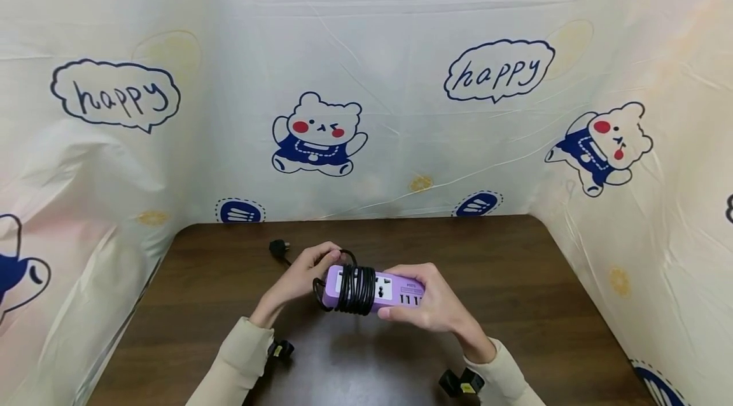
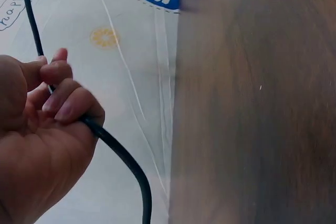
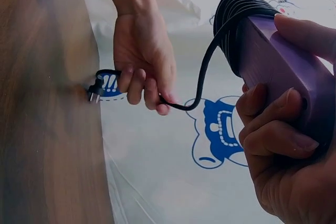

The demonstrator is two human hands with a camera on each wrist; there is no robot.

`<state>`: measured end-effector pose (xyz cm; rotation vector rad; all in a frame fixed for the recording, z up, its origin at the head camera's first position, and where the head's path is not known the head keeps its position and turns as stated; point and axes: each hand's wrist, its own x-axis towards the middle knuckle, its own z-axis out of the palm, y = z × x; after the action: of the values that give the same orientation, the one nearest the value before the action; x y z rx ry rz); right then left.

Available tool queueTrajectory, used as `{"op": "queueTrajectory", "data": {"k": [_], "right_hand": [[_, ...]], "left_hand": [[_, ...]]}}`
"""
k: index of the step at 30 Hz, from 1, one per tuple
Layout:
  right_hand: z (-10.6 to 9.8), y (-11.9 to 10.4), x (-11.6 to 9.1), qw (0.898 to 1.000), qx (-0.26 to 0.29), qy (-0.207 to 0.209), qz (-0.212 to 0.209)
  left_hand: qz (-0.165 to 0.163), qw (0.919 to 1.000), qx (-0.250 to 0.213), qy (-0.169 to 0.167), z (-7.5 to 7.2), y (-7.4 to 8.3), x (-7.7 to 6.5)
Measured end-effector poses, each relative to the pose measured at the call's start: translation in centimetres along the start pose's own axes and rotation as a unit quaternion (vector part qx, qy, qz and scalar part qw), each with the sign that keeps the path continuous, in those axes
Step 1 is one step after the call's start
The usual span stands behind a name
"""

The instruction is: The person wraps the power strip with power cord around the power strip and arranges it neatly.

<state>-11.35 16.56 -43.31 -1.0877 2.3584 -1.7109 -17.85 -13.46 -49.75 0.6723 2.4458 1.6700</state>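
Note:
A purple power strip (image 1: 401,288) with white socket panels is held up over the table, black cord (image 1: 356,291) wound in several turns round its left half. My right hand (image 1: 426,304) grips its right end, thumb on one long side and fingers on the other. With curled fingers my left hand (image 2: 58,108) pinches the loose stretch of cord (image 2: 123,156), just left of the strip. Past that hand, the cord's free end carries a black plug (image 1: 279,248), its pins showing in the right wrist view too.
The brown wooden table (image 1: 229,304) spreads beneath both hands. A pale sheet (image 1: 401,75) printed with cartoon bears hangs behind it and along both sides. Small black devices sit at the wrists, against the cream sleeves (image 1: 240,355).

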Motion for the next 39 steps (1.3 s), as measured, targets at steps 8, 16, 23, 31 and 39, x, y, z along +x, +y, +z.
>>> {"op": "queueTrajectory", "data": {"k": [8,16,23,31,39], "right_hand": [[0.5,0.2,-0.5,1.000,-0.014,-0.004,-0.001],[1.3,0.4,-0.7,0.999,-0.032,-0.005,-0.011],[1.6,0.4,-0.4,0.998,-0.049,-0.008,-0.030],[1.5,0.1,0.2,0.998,-0.045,-0.007,-0.048],[2.0,0.8,0.2,0.998,-0.044,-0.027,-0.037]], "left_hand": [[-0.017,0.9924,0.073,0.098,1.1,1.1,0.2],[0.008,0.9872,0.105,0.119,1.5,2.6,1.4],[0.014,0.9907,0.099,0.092,1.7,3.1,2.1],[-0.003,0.9903,0.096,0.100,2.6,2.9,2.8],[0.020,0.9904,0.102,0.091,2.1,3.5,2.8]]}}
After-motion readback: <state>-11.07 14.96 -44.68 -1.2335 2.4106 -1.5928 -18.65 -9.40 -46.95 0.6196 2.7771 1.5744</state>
